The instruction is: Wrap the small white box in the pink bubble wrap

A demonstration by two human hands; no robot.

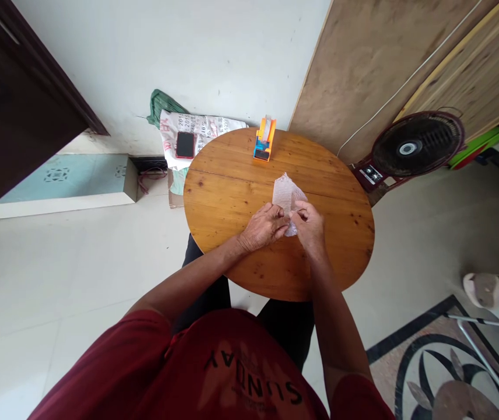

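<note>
A pale, printed sheet of paper [287, 194] lies folded on the round wooden table [232, 186], pointing away from me. My left hand [264, 226] presses its fingers on the paper's near left edge. My right hand [308, 224] pinches the near right edge with curled fingers. Both hands meet over the paper's near end, which they partly hide. An orange and blue tape dispenser [264, 140] stands at the table's far edge, well beyond both hands.
A dark phone [185, 144] rests on a printed sack [206, 129] on the floor behind the table. A floor fan [411, 147] leans by wooden boards [376, 64] at the right. Dark door [9, 99] at left. Metal frame legs [485, 350] at lower right.
</note>
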